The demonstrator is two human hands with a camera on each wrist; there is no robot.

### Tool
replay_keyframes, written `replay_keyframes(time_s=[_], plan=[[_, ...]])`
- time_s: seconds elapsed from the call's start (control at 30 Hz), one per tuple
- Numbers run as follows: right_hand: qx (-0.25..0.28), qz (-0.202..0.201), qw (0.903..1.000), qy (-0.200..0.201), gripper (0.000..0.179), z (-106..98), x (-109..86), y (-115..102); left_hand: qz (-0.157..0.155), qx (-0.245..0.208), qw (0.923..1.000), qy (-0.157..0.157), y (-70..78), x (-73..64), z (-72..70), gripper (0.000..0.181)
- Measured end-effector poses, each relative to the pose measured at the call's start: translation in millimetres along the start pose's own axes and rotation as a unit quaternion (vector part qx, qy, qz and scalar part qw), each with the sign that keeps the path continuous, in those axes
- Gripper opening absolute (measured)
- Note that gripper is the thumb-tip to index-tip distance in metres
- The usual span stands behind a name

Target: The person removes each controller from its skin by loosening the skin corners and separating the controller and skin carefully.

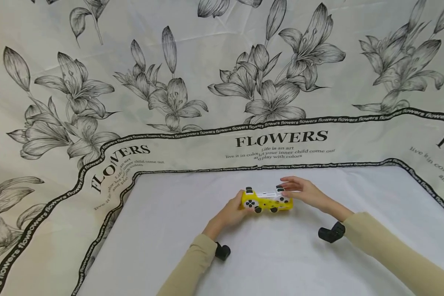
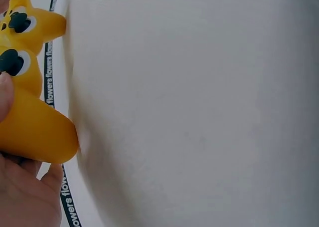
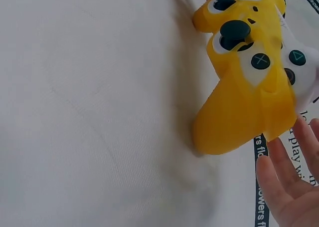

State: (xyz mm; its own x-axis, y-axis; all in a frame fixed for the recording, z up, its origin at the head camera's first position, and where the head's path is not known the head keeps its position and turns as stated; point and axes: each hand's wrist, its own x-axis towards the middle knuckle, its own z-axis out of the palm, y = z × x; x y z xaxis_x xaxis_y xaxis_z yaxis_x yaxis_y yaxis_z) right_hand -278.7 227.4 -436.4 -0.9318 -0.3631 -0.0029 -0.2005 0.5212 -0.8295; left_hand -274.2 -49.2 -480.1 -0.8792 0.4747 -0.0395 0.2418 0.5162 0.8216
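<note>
A white game controller (image 1: pixel 268 195) sits partly inside a yellow silicone cover (image 1: pixel 264 204) above the far middle of the table. My left hand (image 1: pixel 230 212) grips the covered left handle, the thumb on its front in the left wrist view. At the right end, the cover (image 3: pixel 224 117) is peeled off the controller's white body (image 3: pixel 301 72), leaving the triangle button bare. My right hand (image 1: pixel 304 192) is beside that end with loosely extended fingers; its fingertips (image 3: pixel 264 167) are close to the cover's edge, and whether they touch is unclear.
White cloth (image 1: pixel 274 263) covers the table. Behind it rises fabric (image 1: pixel 192 152) printed with flowers and lettering, edged by a dark band. Black camera mounts (image 1: pixel 331 232) are worn at both wrists.
</note>
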Motion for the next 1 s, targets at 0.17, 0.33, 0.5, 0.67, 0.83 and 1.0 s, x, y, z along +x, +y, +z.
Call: replay_keyframes(time_s=[0.17,0.33,0.5,0.67,0.83,1.0], plan=[[0.002,-0.005,0.9999,-0.012,0.058,-2,-2.0,0,-0.01,-0.003,0.9998,-0.019,1.1,2.0,-5.1,0.044],[0.001,-0.006,0.9997,-0.024,0.058,2,-0.9,1,-0.017,-0.017,0.9988,-0.043,2.1,3.5,-10.7,0.041],[0.011,0.015,0.9996,-0.021,0.059,6,-2.7,3,-0.014,-0.02,0.9981,-0.056,5.1,4.1,-13.0,0.043],[0.011,0.011,0.9998,-0.014,0.055,6,-5.1,4,-0.008,-0.018,0.9973,-0.071,3.2,5.9,-15.4,0.043],[0.001,0.006,1.0,-0.006,0.052,6,-8.2,8,-0.004,-0.024,0.9963,-0.082,0.1,6.3,-14.5,0.041],[0.017,0.009,0.9998,0.0,0.051,8,-9.0,11,-0.006,-0.032,0.9959,-0.084,0.0,4.4,-14.4,0.039]])
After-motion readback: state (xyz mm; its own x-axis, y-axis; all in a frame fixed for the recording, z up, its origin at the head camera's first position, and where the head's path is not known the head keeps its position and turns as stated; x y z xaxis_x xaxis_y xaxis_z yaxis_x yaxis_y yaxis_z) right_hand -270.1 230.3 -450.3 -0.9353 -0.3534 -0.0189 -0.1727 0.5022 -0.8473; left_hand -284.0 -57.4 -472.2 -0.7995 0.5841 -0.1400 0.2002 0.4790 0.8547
